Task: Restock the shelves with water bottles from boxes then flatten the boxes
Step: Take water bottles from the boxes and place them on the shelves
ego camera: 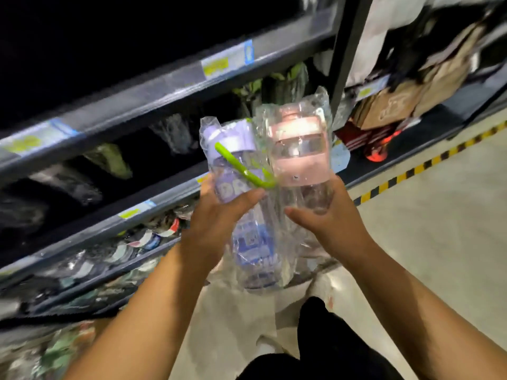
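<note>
**Two bagged bottles held up before the shelf**

Head view: the left hand (219, 215) wraps the middle of a purple-lidded water bottle (238, 193), and the right hand (326, 212) holds the lower body of a pink-lidded water bottle (299, 157). The two bottles touch side by side in the air, near the dark shelf (164, 89). Both look empty, so probably light, with stiff clear walls, but their loose crinkly plastic bags likely slide. Best gripped firmly round the barrel, not by the bag or the green carry strap (241, 168). Each stands roughly upright, lid up and leaning far towards the shelf, its long axis running base to lid
</note>
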